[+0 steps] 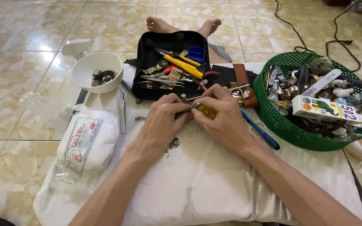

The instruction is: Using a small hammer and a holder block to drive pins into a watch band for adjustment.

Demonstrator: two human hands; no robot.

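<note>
While I look down, I see a small yellow piece (208, 111) between my two hands, over a white pillow (214, 184). My right hand (223, 117) is curled shut around the yellow piece, with the fingers pinched on it. My left hand (162, 121) is closed too and pinches a thin metal tool (186, 112) that points at the yellow piece. The two hands touch at the fingertips.

Just below my left hand, a tiny metal bit (174, 143) lies on the pillow. A blue pen-like tool (260, 132) lies beside my right hand. Past my hands sits an open black case (147, 46) full of tools. A white bowl (82, 77) with small dark parts is to the left, and a white bag (89, 140) lies near it. A green basket (281, 125) full of watch parts is on the right.
</note>
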